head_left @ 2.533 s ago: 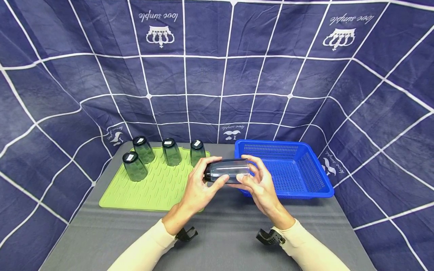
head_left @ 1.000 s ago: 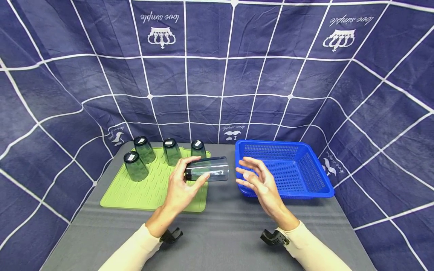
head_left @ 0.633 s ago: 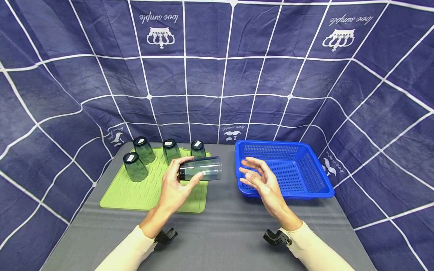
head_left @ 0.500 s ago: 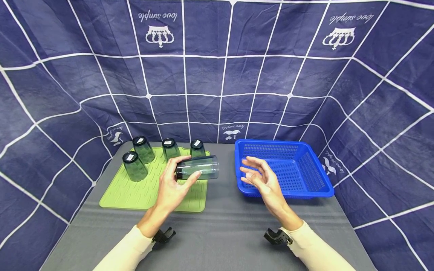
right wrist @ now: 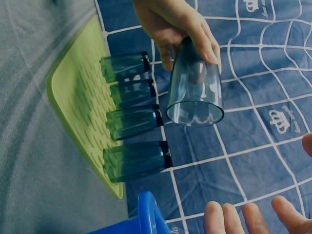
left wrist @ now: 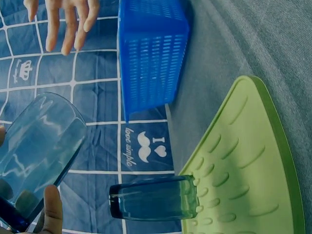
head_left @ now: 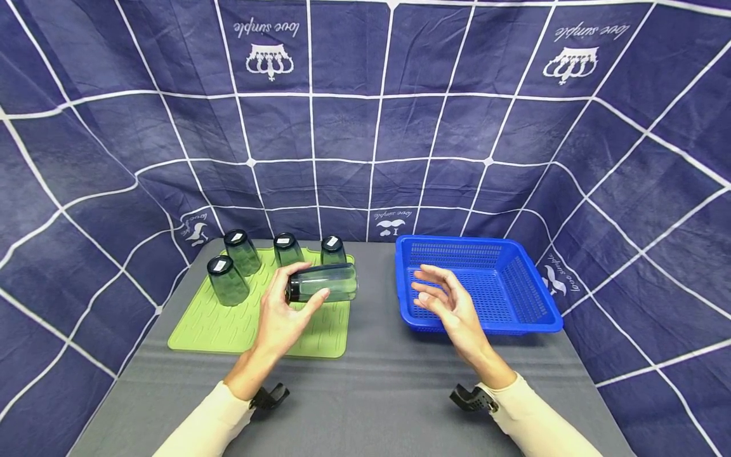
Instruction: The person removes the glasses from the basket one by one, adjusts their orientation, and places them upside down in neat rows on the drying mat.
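In the head view my left hand grips a smoky blue drinking glass near its dark base. The glass lies sideways in the air above the green mat, its mouth toward the right. My right hand holds nothing; its fingers are loosely bent in front of the blue basket. Several matching glasses stand upside down on the mat, among them a front-left glass and a back-right glass. The right wrist view shows the held glass with its open rim toward that camera.
The blue plastic basket has perforated walls and stands at the right of the grey table. A dark blue cloth with white grid lines hangs behind and at both sides. A black strap mount sits on each wrist.
Both hands held the glass at first; the right hand has let go and moved slightly right. My left hand has carried the glass leftward over the mat.
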Demonstrator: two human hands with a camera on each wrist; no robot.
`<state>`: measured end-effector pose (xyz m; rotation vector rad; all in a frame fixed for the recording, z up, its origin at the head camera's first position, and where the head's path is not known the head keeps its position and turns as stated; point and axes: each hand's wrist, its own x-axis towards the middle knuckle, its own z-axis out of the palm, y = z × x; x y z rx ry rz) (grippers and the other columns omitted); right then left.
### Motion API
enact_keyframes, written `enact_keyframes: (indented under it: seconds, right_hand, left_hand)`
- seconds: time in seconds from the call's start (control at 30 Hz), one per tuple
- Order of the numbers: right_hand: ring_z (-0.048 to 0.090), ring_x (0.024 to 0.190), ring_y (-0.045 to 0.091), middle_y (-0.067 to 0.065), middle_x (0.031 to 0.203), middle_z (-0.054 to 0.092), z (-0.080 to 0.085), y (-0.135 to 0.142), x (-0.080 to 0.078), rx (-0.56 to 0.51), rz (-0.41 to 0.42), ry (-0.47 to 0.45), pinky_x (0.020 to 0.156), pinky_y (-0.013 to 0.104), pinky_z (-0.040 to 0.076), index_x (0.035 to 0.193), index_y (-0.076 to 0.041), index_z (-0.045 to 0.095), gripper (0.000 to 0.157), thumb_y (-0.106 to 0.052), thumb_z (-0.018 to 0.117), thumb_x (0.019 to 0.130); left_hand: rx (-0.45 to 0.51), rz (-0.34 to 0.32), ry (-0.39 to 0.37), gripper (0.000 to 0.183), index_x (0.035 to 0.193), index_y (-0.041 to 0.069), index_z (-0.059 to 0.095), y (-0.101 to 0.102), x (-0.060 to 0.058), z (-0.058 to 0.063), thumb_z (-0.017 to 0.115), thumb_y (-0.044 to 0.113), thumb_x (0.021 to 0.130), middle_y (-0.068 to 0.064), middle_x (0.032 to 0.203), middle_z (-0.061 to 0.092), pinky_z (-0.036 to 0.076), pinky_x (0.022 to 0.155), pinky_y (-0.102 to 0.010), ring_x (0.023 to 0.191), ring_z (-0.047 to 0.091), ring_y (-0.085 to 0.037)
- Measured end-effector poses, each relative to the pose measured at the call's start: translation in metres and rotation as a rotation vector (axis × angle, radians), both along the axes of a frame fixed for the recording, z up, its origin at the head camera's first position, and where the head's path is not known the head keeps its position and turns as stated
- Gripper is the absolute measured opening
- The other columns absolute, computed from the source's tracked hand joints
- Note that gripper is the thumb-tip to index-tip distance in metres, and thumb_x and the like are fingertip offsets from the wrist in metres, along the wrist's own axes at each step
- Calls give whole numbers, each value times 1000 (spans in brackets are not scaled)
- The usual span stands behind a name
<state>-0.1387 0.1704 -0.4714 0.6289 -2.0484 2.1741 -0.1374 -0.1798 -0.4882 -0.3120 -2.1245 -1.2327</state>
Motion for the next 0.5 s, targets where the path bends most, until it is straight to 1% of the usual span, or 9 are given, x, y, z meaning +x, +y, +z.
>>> enact_keyframes:
  seconds: [0.07, 0.17, 0.23, 0.4, 0.5]
  right_hand:
    - [78, 135, 13, -1, 151, 72, 0, 1, 0, 10, -5, 8, 107, 35, 69, 166, 13, 44, 58, 5, 62, 111]
    - [77, 134, 11, -3, 151, 72, 0, 2, 0, 26, -12, 21, 107, 31, 69, 165, 16, 43, 60, 7, 62, 110]
    - [77, 135, 10, -3, 151, 71, -1, 3, 0, 44, -25, 26, 107, 29, 68, 165, 15, 45, 60, 7, 64, 109]
    - [76, 135, 8, 0, 152, 70, 0, 4, -1, 110, -71, 29, 108, 24, 65, 164, 3, 54, 58, 4, 69, 108]
    - [75, 136, 9, 5, 154, 69, 1, 4, -1, 139, -86, 32, 108, 23, 64, 163, -1, 56, 57, 2, 71, 108]
  left_hand:
    - [-7, 10, -2, 64, 148, 14, 75, -2, 0, -1, 102, 18, 90, -10, 137, 79, 50, 99, -18, 120, 73, -22]
    - [-5, 17, -4, 64, 148, 15, 74, -5, -1, -1, 102, 18, 90, -10, 139, 79, 50, 100, -18, 122, 73, -22]
    - [3, 14, -1, 65, 148, 14, 74, -7, -2, -2, 102, 17, 90, -11, 140, 79, 50, 101, -16, 123, 73, -21]
    - [10, 15, 20, 67, 148, 13, 74, -12, -4, -5, 103, 14, 88, -12, 140, 79, 49, 101, -13, 122, 70, -14]
    - [5, 28, 31, 68, 148, 13, 74, -15, -4, -7, 103, 13, 87, -12, 140, 79, 49, 102, -14, 122, 70, -15]
